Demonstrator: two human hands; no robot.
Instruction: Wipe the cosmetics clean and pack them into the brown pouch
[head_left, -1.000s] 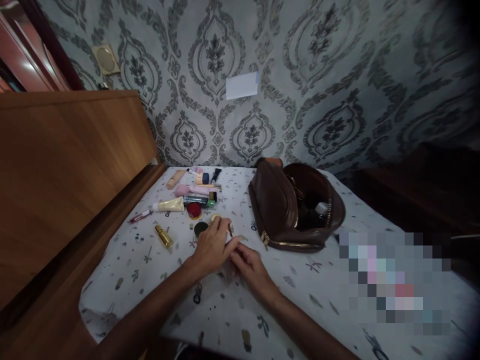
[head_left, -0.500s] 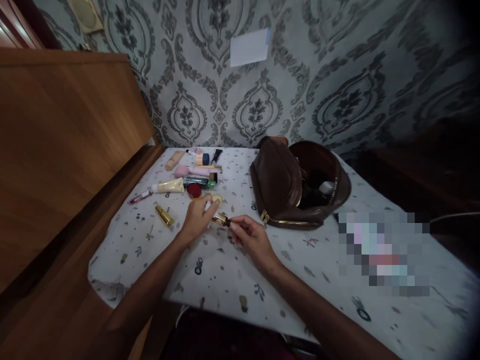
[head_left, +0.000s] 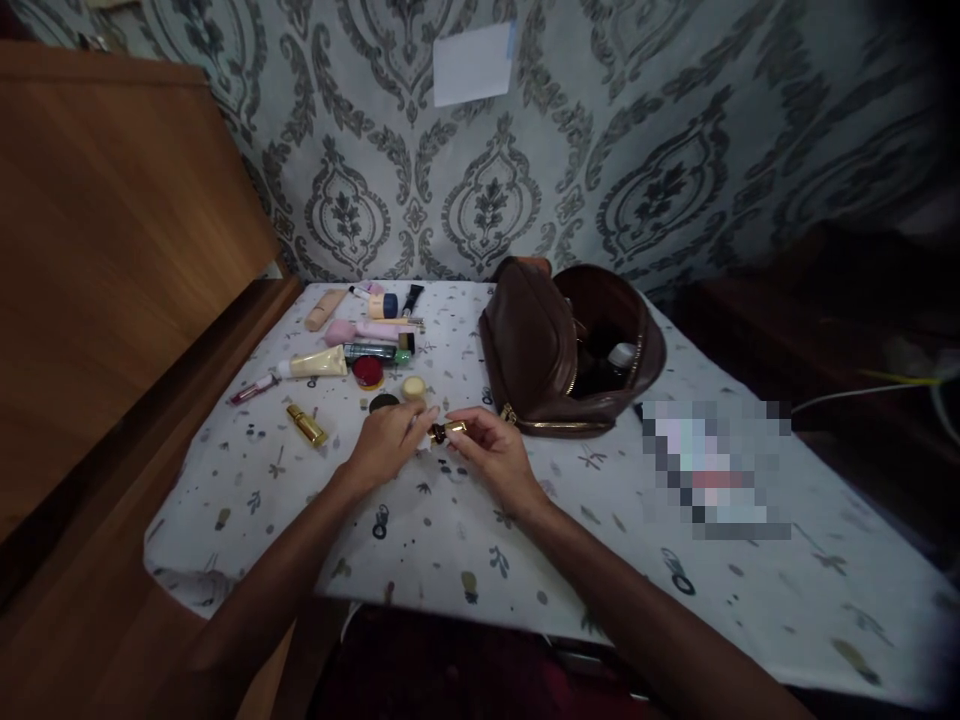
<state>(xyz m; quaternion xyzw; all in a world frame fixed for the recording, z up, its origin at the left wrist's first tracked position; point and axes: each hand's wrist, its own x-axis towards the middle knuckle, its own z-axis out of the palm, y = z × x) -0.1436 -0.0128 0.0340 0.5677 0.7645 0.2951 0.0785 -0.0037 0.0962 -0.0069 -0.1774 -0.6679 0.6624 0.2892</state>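
My right hand (head_left: 499, 458) pinches a small tube, gold with a dark brown end like a lipstick (head_left: 452, 428), above the cloth. The dark end points left. My left hand (head_left: 388, 440) is closed beside that end, thumb and fingertips nearly touching it. Something white shows under its fingers, too hidden to name. Just behind the left hand lie a dark round lid (head_left: 384, 402) and a cream-coloured round item (head_left: 413, 388). A red-lidded jar (head_left: 368, 373) is a little farther back. To the left, a gold tube (head_left: 307, 425) lies on its side.
A brown bag (head_left: 529, 350) stands unzipped at centre right, a white-capped item (head_left: 621, 355) inside. Back left lie a cream tube (head_left: 315, 363), a lip gloss (head_left: 253, 389), a pink brush (head_left: 371, 331) and other cosmetics. A wooden cabinet (head_left: 127, 230) borders the left side.
The tube has turned round: its gold end is now in my right fingers and its dark end faces left. My left hand has moved off the cream-coloured item, uncovering it and the dark lid.
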